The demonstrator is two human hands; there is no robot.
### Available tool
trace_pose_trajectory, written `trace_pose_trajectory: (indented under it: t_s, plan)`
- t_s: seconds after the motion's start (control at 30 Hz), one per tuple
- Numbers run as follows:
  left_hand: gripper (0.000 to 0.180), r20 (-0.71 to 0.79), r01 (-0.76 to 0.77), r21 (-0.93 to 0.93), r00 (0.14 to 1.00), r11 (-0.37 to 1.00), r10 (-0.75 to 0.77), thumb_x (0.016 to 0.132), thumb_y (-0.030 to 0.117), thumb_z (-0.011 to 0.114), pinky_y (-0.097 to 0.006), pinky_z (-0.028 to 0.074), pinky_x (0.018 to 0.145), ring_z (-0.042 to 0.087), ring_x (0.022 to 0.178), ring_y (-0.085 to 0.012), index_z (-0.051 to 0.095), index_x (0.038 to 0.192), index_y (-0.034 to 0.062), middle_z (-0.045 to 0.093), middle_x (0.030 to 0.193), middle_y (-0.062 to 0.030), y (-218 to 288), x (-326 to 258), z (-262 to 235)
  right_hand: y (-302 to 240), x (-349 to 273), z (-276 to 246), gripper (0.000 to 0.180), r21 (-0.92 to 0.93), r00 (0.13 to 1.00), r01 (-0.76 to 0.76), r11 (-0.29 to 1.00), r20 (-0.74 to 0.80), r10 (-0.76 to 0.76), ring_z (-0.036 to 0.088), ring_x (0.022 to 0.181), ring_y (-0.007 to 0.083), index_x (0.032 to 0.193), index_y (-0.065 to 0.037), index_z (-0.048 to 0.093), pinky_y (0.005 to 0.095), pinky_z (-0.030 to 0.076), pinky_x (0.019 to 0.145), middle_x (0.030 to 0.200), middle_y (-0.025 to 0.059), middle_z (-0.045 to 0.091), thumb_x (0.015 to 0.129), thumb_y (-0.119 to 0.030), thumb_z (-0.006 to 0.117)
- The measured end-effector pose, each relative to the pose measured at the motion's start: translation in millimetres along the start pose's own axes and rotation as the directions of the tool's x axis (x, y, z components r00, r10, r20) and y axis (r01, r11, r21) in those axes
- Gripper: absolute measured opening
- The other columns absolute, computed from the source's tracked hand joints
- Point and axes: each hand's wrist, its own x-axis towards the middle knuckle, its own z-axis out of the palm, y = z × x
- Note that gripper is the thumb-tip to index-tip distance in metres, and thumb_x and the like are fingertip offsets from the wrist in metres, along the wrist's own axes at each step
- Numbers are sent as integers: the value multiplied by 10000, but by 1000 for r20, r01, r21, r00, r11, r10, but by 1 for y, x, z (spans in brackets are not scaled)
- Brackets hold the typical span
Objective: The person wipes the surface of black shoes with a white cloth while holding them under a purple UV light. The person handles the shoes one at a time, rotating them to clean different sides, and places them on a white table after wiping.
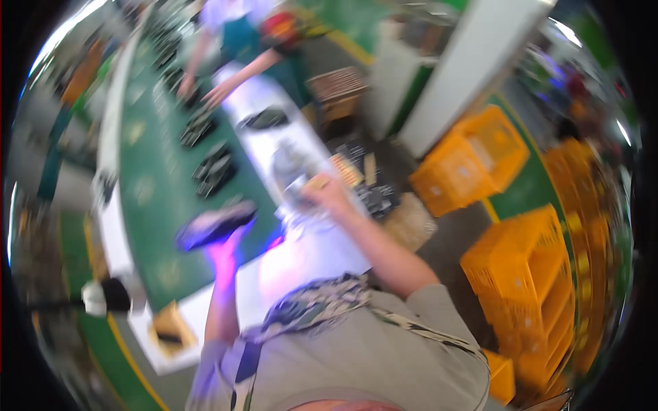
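Observation:
My left hand [226, 248], lit violet, holds up a shoe [218, 222] with dark sides and a paler upper face, over the green conveyor belt [147, 226]. My right hand [330, 196] is closed above the white bench [308, 253]. At its fingers shows a small tan piece [315, 182], too blurred to name. Next to that hand lies a crumpled clear plastic bag [291, 164]. Farther along the bench is a dark shoe [266, 118]. Dark shoes [214, 170] sit in pairs on the belt.
Across the bench a co-worker in a teal apron [240, 41] reaches toward the belt. Orange crates [473, 161] and more stacked crates [528, 288] stand at the right. A brown box [339, 89] and a white pillar [473, 75] are beyond the bench.

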Motion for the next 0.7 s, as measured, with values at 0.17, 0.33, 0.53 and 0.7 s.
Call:
trace_pose_trajectory:
  t_s: [0.17,0.33,0.53,0.7]
  plan:
    - [454,123,-255,597,966,761,227,763,46,749,-337,491,965,645,1039,-254,598,1189,5,656,1156,-136,-16,-6,-15,-35,14,27,189,161,984,39,986,168,-66,594,648,105,851,-41,580,255,509,586,766,37,620,769,-35,751]
    - [524,64,-373,459,919,807,389,667,10,799,-360,538,893,669,990,-297,595,1148,-27,648,1138,-196,-19,-34,-48,-48,13,78,195,234,871,-45,971,486,-77,610,657,133,869,-1,556,266,508,584,778,70,624,781,15,729]
    - [508,18,-218,493,970,842,241,695,46,766,-430,530,889,649,1015,-364,567,1159,-12,644,1115,-202,3,-76,-60,-36,1,115,175,146,789,-33,989,611,-64,590,666,98,872,2,554,256,493,586,769,47,625,797,3,712]
    - [521,251,-494,797,794,346,554,688,58,757,-443,531,888,649,1011,-369,566,1166,-25,641,1119,-204,59,-86,-46,-29,-10,128,171,95,728,-28,995,684,-45,596,676,135,887,-21,542,283,499,613,777,58,614,816,12,695]
